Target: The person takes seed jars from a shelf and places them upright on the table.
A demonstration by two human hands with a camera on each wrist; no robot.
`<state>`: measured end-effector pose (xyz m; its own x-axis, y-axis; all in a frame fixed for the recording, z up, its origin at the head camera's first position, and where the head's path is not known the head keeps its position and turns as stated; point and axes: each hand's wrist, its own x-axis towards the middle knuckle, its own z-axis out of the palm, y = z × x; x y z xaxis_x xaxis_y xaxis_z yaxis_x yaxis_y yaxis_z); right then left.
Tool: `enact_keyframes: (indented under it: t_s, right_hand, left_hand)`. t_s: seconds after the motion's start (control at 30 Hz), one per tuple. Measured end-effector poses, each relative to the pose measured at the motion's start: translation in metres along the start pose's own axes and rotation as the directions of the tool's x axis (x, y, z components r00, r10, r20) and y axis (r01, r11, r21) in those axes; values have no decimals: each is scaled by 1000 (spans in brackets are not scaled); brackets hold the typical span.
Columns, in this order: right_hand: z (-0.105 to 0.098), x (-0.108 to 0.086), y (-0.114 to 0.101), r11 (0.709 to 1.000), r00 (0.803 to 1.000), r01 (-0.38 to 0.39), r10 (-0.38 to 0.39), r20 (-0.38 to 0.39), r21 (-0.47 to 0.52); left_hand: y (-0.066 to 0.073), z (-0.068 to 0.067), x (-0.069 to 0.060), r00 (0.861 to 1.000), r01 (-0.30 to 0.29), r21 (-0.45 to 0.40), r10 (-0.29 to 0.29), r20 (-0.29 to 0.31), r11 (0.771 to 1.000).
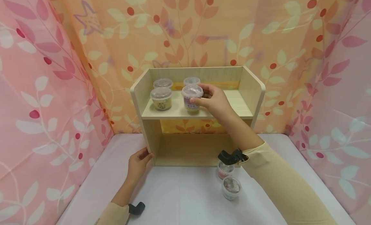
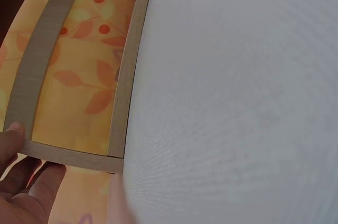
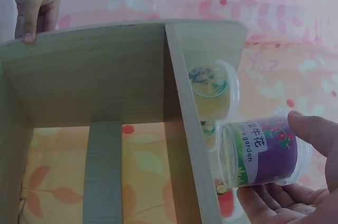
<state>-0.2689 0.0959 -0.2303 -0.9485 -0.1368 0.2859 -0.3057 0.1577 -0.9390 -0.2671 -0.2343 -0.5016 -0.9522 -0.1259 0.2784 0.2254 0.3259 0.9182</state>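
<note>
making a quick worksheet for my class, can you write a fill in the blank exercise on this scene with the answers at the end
The right hand holds a cup whose label is mainly ____.
The left hand grips the ____ side panel of the shelf unit.
Exactly ____ other cups stand on the white tabletop.

Missing words: purple; left; two.

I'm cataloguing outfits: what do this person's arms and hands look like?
The left sleeve and right sleeve are beige. A black fitting protrudes from the left one, another black fitting from the right. The left hand and right hand wear no gloves.
</note>
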Motion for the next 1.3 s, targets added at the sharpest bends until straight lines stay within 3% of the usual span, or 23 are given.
enact_keyframes:
  t_s: [0.3, 0.67, 1.3]
  right_hand:
    - [-9, -26, 1, 1000, 1000, 1, -1, 13, -21]
    - [-8, -62, 10, 1000, 999, 2, -4, 45, 26]
    - [10, -99, 54, 999, 997, 28, -31, 67, 39]
  left_hand:
    - [-1, 0, 1, 1000, -5, -4, 5, 4, 1000]
    - [0, -1, 0, 1000, -7, 12, 7, 9, 1000]
    - [-1, -1, 1, 1000, 2, 4, -2, 15, 1000]
